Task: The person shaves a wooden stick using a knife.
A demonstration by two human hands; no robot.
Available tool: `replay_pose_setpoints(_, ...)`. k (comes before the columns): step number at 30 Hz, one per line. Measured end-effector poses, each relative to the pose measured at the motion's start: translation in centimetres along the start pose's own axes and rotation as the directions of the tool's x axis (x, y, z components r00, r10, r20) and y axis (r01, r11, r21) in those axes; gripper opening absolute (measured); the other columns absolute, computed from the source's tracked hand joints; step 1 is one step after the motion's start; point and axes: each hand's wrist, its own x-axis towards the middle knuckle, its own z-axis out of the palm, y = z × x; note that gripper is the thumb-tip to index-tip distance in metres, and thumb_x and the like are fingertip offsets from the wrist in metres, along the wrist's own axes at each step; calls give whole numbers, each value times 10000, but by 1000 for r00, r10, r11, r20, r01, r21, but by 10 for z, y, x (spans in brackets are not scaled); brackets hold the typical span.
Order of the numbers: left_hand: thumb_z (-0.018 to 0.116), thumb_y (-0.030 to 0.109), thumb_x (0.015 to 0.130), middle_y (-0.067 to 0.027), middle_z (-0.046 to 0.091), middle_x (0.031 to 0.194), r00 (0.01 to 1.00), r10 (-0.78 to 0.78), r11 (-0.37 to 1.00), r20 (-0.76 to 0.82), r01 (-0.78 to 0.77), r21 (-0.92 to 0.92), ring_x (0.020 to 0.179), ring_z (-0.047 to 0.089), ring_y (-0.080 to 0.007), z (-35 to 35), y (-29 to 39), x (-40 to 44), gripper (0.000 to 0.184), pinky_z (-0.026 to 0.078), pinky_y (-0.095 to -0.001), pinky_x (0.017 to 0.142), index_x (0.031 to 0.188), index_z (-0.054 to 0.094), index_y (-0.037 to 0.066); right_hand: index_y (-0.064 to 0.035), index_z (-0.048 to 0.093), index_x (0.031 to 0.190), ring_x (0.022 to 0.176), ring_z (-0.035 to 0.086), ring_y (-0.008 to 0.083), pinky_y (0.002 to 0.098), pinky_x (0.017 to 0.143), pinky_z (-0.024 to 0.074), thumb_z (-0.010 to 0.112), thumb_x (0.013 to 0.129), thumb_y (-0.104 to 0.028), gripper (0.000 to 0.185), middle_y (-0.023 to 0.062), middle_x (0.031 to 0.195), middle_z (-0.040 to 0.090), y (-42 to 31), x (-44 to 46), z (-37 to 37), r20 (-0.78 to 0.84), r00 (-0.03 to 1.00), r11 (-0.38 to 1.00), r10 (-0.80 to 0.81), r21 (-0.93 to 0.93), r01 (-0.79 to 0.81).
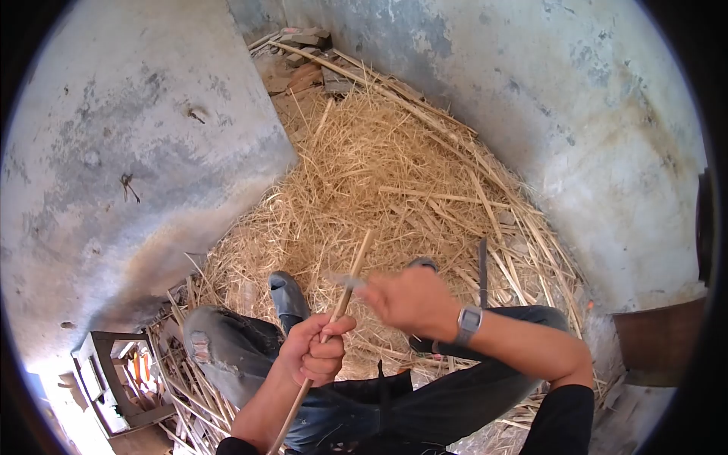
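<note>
My left hand (317, 350) is closed around a thin wooden stick (365, 250), which slants from the bottom edge up to the middle of the view. Higher on the stick, my right hand (402, 299) is closed on a small blade (346, 280) that lies across the stick; motion blurs the blade and fingertips. A grey wristwatch (469, 320) is on my right wrist. Both hands are between my bent knees, in dark trousers (227, 345).
Pale shavings (356, 152) cover the floor, with long strips (447, 133) along the right wall (576, 98). Bricks (305, 38) lie at the far corner. A wooden frame (95, 371) and more sticks are at the lower left. A dark upright bar (483, 269) stands near my right knee.
</note>
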Motion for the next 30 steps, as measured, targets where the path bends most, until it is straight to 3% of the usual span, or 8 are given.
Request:
replay_pose_setpoints(2,314,368,1122,59,265,537,1000,6,999,18,-5,-39,362,244,-35,2,-3,2,316,201,-219,287,896,386,160,-104,598,844,492,611,383,495,470,483,524,1042,-470,422,151,539,572,14,10,-6,-4,991,991,134,12,-134)
replay_pose_setpoints(6,306,359,1123,61,271,541,994,-31,999,100,32,-4,366,257,-33,1,-2,4,315,217,-209,288,896,381,154,-101,609,828,482,609,371,495,468,483,527,1045,-450,419,137,523,567,-6,-5,4,-28,999,999,-35,12,36)
replay_pose_setpoints(10,312,362,1121,59,286,548,997,-18,999,78,20,-26,382,281,-31,0,-5,5,310,230,-204,289,903,385,155,-111,614,820,455,594,372,491,453,483,513,1049,-459,430,139,521,573,1,5,-8,-7,995,995,104,14,-103)
replay_pose_setpoints(14,320,364,1121,56,294,552,999,10,1000,33,-10,-16,386,275,-31,-8,-3,-1,305,227,-206,289,909,391,156,-115,615,801,447,593,367,476,442,482,488,1064,-453,447,143,516,569,-6,-3,2,11,1000,1000,-15,-24,16)
replay_pose_setpoints(16,322,361,1124,51,296,556,1000,-18,999,-5,18,-46,388,263,-33,-5,-3,0,300,222,-206,290,916,399,159,-116,627,825,458,607,365,472,444,489,471,1069,-470,457,145,511,563,17,10,-9,-24,985,983,173,-54,-174)
replay_pose_setpoints(20,322,356,1126,48,297,560,998,-13,998,-56,17,58,392,263,-34,-8,-1,1,296,215,-206,294,918,397,159,-104,650,842,466,606,373,509,459,487,434,1077,-488,499,149,525,570,-6,-5,2,72,997,999,27,-28,-25)
replay_pose_setpoints(24,319,359,1128,46,299,557,995,4,999,-98,1,50,384,267,-33,-7,-4,-7,313,207,-201,297,897,384,159,-90,651,867,539,638,388,502,490,494,441,1068,-488,493,154,571,610,61,24,-20,-120,945,949,304,-53,-312)
replay_pose_setpoints(30,305,408,1135,50,292,556,1000,-19,974,-21,23,225,386,261,-31,-1,-3,-7,359,190,-202,300,892,396,161,-90,642,833,511,626,377,476,477,487,524,1049,-453,439,129,532,575,18,10,-41,-159,961,974,225,27,-224)
